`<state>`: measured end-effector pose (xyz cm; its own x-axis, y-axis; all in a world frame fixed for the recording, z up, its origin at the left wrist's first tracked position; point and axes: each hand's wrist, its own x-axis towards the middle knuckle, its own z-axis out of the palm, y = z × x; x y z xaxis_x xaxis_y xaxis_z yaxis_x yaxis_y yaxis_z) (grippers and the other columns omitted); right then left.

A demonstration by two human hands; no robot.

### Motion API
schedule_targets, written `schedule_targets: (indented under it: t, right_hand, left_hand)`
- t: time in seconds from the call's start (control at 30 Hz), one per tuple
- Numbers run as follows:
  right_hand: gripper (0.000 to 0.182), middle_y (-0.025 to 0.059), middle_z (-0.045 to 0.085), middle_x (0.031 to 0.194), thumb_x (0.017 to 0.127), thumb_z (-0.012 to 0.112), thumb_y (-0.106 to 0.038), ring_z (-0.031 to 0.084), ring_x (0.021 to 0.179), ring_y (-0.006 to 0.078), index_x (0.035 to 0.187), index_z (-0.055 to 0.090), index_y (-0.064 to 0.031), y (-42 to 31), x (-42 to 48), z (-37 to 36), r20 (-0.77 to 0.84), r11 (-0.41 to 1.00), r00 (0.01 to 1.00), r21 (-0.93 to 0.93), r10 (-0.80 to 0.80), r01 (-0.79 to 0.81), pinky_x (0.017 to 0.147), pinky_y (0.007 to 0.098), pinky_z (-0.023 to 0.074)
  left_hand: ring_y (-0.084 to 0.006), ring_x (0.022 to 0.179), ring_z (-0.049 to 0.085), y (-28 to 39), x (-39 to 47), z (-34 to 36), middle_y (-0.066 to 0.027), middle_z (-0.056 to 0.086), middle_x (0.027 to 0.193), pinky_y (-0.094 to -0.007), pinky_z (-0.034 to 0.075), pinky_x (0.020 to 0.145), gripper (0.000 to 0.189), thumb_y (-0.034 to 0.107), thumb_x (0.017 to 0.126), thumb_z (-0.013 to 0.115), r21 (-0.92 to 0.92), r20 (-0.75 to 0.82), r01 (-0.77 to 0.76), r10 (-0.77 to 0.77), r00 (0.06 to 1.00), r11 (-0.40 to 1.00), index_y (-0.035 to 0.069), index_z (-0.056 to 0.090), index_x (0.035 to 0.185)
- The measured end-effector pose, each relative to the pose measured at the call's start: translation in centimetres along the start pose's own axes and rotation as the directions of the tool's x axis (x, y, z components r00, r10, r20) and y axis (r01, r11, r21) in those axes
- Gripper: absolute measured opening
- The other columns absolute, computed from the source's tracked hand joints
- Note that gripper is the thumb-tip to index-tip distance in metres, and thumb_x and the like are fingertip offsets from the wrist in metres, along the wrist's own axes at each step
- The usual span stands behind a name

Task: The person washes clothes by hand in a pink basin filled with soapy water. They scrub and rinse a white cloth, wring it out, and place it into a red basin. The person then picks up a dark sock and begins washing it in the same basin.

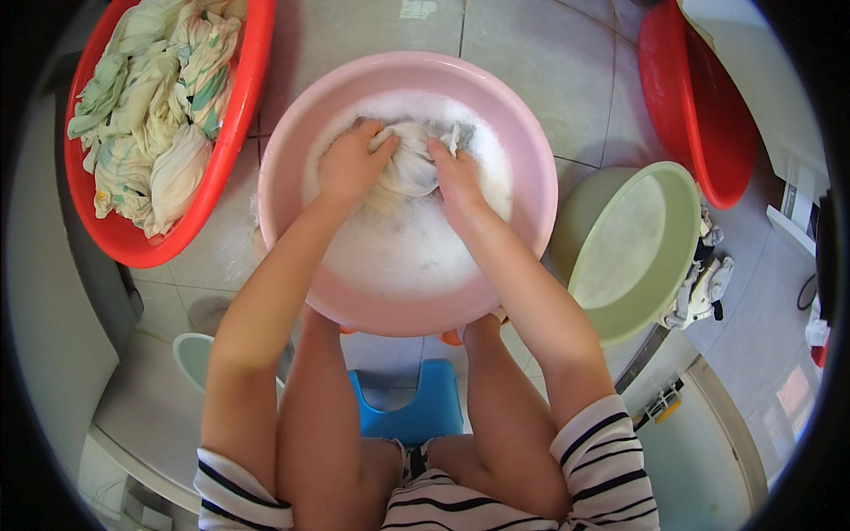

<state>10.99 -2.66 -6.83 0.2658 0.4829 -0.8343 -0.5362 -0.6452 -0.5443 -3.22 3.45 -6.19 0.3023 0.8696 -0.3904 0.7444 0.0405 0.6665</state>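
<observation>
A round pink plastic basin [412, 318] holds foamy, sudsy water [405, 255]. Near its far side a wet white cloth [412, 162] lies bunched in the suds. My left hand [355, 159] grips the cloth from the left, its fingertips partly hidden by foam and fabric. On the cloth's right edge, my right hand [457, 169] pinches the fabric between thumb and fingers, with a small fold sticking up beside it. Part of the cloth is under the foam.
At the upper left stands a red basin [255, 86] full of wet clothes [143, 126]. To the right are a green basin [690, 219] with cloudy water, a leaning red basin [724, 133] and a pile of clothes [700, 292]. A blue plastic stool [412, 421] is beneath me.
</observation>
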Motion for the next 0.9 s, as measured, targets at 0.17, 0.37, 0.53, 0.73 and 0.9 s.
schedule_targets:
  t: [0.17,0.37,0.53,0.73,0.9]
  right_hand:
    - [0.036,0.0095,0.058,0.103,0.088,0.056,-0.028,0.052,0.096,0.0175,0.112,0.054,-0.0002,0.3,0.9,0.9,-0.025,0.987,0.989,-0.058,0.149,-0.150,0.080,0.0318,0.0438]
    - [0.037,0.0056,0.056,0.112,0.093,0.048,-0.033,0.053,0.101,0.0168,0.118,0.052,-0.0064,-2.6,-4.5,2.2,0.216,0.916,0.958,0.314,0.187,-0.249,0.083,0.0345,0.0446]
    - [0.038,0.0044,0.055,0.100,0.091,0.049,-0.040,0.052,0.094,0.0125,0.111,0.052,-0.0075,-3.0,-7.8,4.4,0.239,0.938,0.938,0.180,0.252,-0.298,0.082,0.0307,0.0411]
    - [0.032,0.0025,0.054,0.105,0.092,0.049,-0.035,0.053,0.099,0.0134,0.115,0.050,-0.0129,-0.8,-7.5,1.3,0.307,0.922,0.938,0.294,0.159,-0.252,0.079,0.0317,0.0444]
    - [0.036,0.0030,0.054,0.109,0.091,0.051,-0.035,0.051,0.102,0.0142,0.119,0.049,-0.0126,-2.1,-8.2,2.0,0.250,0.964,0.941,0.071,0.230,-0.254,0.087,0.0314,0.0420]
  left_hand:
    - [-0.0315,0.080,0.061,-0.9,0.3,0.4,-0.0156,0.064,0.090,-0.0401,0.047,0.070,0.026,0.025,0.082,0.061,0.079,-0.043,0.083,-0.080,0.996,0.993,0.005,0.060,0.099]
    - [-0.0304,0.065,0.062,6.3,-5.1,-1.2,-0.0121,0.065,0.073,-0.0391,0.048,0.059,0.020,0.026,0.083,0.060,-0.042,0.036,-0.433,0.434,0.900,0.901,0.006,0.061,0.084]
    - [-0.0280,0.051,0.058,3.7,-1.3,-2.3,-0.0112,0.058,0.058,-0.0377,0.047,0.050,0.024,0.027,0.087,0.057,-0.139,-0.033,-0.180,0.177,0.984,0.974,0.009,0.063,0.073]
    - [-0.0291,0.048,0.043,6.3,-4.6,-1.2,-0.0160,0.054,0.059,-0.0353,0.042,0.050,0.034,0.028,0.090,0.055,0.030,-0.147,-0.671,0.668,0.730,0.741,0.000,0.059,0.072]
    - [-0.0299,0.054,0.058,5.1,-3.4,-1.3,-0.0125,0.060,0.064,-0.0387,0.045,0.050,0.025,0.027,0.088,0.054,-0.003,-0.066,-0.336,0.335,0.940,0.942,0.009,0.065,0.073]
